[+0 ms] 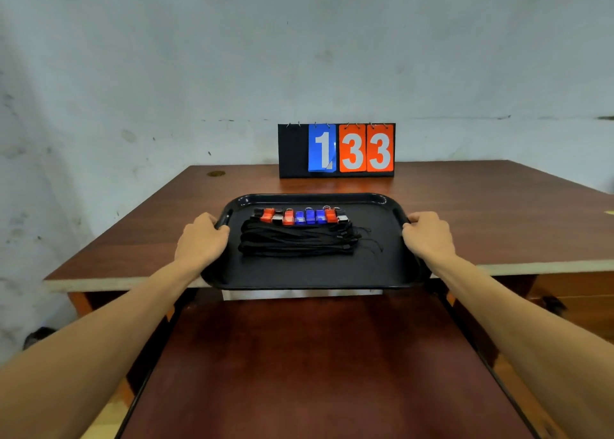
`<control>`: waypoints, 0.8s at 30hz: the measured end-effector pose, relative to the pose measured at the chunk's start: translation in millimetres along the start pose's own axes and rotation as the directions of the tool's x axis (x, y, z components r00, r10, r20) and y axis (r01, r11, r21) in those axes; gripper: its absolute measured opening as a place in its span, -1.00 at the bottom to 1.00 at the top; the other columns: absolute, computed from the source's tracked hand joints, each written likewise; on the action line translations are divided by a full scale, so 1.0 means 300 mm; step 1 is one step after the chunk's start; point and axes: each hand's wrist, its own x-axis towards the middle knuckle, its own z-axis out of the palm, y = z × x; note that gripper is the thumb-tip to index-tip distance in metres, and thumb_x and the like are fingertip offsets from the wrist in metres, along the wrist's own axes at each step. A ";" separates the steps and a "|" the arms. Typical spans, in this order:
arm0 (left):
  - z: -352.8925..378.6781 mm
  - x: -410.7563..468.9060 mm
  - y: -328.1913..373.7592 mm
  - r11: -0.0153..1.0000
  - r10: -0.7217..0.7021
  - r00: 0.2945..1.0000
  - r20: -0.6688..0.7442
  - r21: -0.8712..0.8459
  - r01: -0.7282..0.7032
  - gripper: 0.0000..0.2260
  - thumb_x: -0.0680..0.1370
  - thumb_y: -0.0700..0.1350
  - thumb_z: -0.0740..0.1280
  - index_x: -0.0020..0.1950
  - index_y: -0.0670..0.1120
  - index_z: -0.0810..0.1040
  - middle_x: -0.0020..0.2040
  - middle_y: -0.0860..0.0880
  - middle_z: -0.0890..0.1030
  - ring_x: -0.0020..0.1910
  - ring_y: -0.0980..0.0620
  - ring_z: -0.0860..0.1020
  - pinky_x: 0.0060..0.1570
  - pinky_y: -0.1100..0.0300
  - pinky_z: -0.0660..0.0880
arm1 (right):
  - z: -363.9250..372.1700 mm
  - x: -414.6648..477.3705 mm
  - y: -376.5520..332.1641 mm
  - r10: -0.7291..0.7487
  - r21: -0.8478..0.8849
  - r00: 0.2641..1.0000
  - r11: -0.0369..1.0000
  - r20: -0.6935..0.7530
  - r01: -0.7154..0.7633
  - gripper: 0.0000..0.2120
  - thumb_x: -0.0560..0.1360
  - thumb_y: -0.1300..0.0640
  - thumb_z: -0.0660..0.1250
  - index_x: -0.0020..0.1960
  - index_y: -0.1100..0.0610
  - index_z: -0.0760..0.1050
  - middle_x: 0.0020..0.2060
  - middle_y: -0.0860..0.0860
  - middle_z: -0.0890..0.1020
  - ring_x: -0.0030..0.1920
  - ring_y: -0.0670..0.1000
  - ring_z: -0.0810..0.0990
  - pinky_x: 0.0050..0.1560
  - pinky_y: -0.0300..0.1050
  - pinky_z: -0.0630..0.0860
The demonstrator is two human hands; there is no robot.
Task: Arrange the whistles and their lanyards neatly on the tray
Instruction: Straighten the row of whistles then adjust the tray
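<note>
A person's left hand [202, 239] and right hand [428, 235] grip opposite ends of a black tray [315, 274], fingers [209, 220] curled over its rim; between the fingers lie bundled black lanyards [295, 241], then a row of red, blue and black whistles [300, 217], a scoreboard [336, 149] beyond.

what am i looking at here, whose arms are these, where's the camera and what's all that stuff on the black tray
There is no machine here. A person wears one camera on the head, looking forward and down, so you see their own two bare arms. The left hand and the right hand each grip a side edge of the black tray, which juts over the near edge of a brown table. On the tray lies a row of red, blue and black whistles, with their black lanyards bundled just in front. Behind it stands a flip scoreboard showing 1 33.
</note>
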 end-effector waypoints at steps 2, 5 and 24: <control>-0.021 -0.063 0.010 0.999 0.019 0.999 -0.040 -0.044 -0.021 -0.80 0.57 -0.10 0.22 0.13 -0.15 0.50 -0.05 -0.11 0.53 -0.09 -0.10 0.45 -0.12 0.10 0.36 | -0.032 -0.053 0.001 -0.001 0.030 1.000 1.000 -0.005 0.001 -0.76 0.45 0.26 0.17 -0.07 0.13 0.62 -0.14 0.15 0.63 -0.14 0.20 0.58 -0.13 0.03 0.58; -0.069 -0.167 0.005 0.995 0.024 0.997 -0.075 -0.099 -0.031 -0.84 0.56 -0.12 0.22 0.05 -0.12 0.55 -0.14 -0.10 0.55 -0.18 -0.07 0.47 -0.10 0.13 0.38 | -0.080 -0.140 0.006 0.010 0.043 1.000 0.999 0.013 -0.011 -0.74 0.37 0.28 0.16 -0.16 0.12 0.62 -0.15 0.16 0.63 -0.14 0.21 0.57 -0.17 0.00 0.54; -0.179 -0.657 -0.197 0.959 -0.105 0.994 -0.010 -0.266 0.099 -0.66 0.51 -0.16 0.22 -0.43 -0.07 0.20 -0.44 -0.08 0.27 -0.40 -0.03 0.28 -0.37 0.15 0.18 | -0.190 -0.578 0.196 -0.112 -0.051 0.987 0.992 0.112 0.118 -0.72 0.33 0.27 0.15 -0.09 0.38 0.53 -0.28 0.28 0.61 -0.35 0.13 0.44 -0.32 -0.07 0.34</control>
